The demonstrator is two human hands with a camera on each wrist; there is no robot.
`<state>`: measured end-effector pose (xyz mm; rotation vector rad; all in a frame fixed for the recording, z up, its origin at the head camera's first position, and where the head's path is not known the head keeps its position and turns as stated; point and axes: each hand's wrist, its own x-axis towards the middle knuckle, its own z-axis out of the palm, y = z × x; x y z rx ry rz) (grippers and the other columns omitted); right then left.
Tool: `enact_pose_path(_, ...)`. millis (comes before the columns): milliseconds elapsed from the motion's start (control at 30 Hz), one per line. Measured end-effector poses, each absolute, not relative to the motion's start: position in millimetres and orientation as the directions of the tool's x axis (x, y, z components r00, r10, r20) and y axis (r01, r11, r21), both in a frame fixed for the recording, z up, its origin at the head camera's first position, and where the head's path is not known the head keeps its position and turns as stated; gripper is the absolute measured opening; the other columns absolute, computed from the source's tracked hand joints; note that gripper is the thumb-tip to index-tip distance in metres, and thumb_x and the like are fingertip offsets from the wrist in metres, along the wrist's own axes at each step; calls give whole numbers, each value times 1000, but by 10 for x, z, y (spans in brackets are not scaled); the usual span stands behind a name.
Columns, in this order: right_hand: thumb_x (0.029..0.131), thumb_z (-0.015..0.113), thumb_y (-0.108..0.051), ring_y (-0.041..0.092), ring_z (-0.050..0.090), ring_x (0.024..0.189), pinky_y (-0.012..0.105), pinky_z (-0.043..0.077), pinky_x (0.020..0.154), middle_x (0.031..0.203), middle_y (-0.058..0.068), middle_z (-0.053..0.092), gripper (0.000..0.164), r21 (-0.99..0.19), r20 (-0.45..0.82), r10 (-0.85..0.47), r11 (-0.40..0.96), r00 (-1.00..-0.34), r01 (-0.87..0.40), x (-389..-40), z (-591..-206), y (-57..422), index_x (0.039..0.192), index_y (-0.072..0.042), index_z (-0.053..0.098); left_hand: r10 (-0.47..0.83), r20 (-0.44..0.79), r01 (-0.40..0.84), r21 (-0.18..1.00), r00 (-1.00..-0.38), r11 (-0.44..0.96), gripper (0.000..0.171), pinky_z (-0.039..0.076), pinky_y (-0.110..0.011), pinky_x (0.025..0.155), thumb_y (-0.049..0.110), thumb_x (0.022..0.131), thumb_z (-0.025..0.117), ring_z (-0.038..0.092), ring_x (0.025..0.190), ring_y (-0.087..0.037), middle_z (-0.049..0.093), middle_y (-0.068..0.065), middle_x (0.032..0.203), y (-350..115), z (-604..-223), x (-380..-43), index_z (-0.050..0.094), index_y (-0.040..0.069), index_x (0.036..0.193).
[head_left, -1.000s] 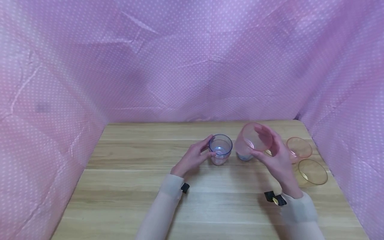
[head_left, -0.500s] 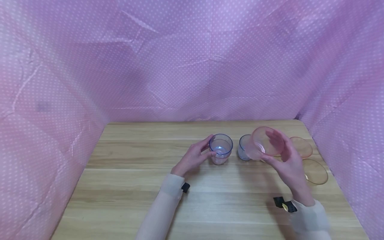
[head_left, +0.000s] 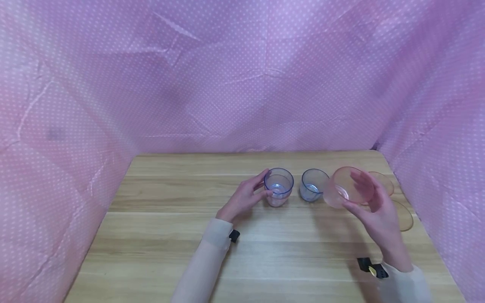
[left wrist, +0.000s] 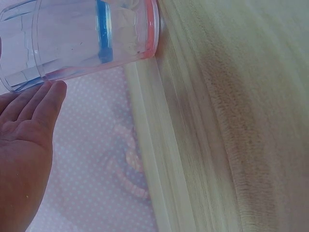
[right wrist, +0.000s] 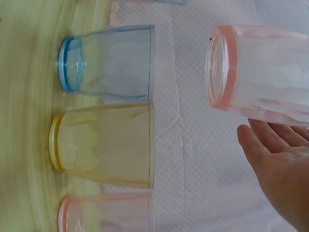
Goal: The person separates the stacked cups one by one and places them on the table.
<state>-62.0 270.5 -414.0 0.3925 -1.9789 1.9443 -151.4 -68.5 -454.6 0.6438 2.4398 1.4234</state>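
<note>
My left hand [head_left: 244, 197] grips a pair of nested clear cups from the left, thumb in front and fingers behind. A blue-rimmed cup [head_left: 279, 169] sits inside a pink cup [head_left: 277, 203]; the left wrist view shows its blue ring [left wrist: 105, 31] above the pink base [left wrist: 151, 29]. My right hand [head_left: 382, 223] holds another pink cup [head_left: 333, 198] raised off the table, mouth tilted toward me. Between the hands a blue cup [head_left: 310, 194] stands upright. The right wrist view shows the lifted cup's base [right wrist: 223, 67] beside the standing cups.
A yellow cup [right wrist: 104, 145] and a pink cup [right wrist: 108, 212] stand in line with the blue one. Another yellow rim [head_left: 408, 221] and a pink rim [head_left: 385, 180] show partly behind my right hand. Pink dotted cloth [head_left: 242, 84] walls the wooden table [head_left: 170, 252].
My right hand has carried the pink cup to the right and slightly toward me, uncovering the standing blue cup. The left hand and its nested cups have stayed in place.
</note>
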Motion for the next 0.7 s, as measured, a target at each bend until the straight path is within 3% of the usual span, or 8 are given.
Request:
enact_pose_path(167, 73, 70, 35, 16, 54, 134, 17, 44, 110, 147, 13, 59, 87, -904, 428, 62, 39, -902, -426, -548, -4172, 2761, 151, 7, 41, 489, 13, 250, 872, -872, 421, 74, 43, -32, 116, 32, 101, 68, 53, 138, -28, 41, -11, 162, -685, -4543, -1513, 31, 14, 164)
enact_pose_path(400, 76, 70, 32, 14, 55, 130, 14, 42, 110, 146, 8, 59, 88, -933, 352, 96, 116, -931, -340, -437, -4218, 2841, 154, 3, 41, 500, 45, 284, 865, -865, 414, 74, 44, -33, 116, 29, 101, 70, 55, 136, -30, 41, -13, 161, -691, -4562, -1520, 32, 10, 163)
enact_pose_path(700, 78, 66, 34, 13, 52, 135, 15, 42, 110, 148, 9, 55, 85, -937, 347, 97, 78, -933, -340, -341, -4356, 2932, 153, 5, 38, 499, 57, 297, 859, -865, 417, 75, 45, -32, 115, 28, 101, 70, 56, 135, -30, 41, -12, 161, -690, -4572, -1522, 33, 8, 162)
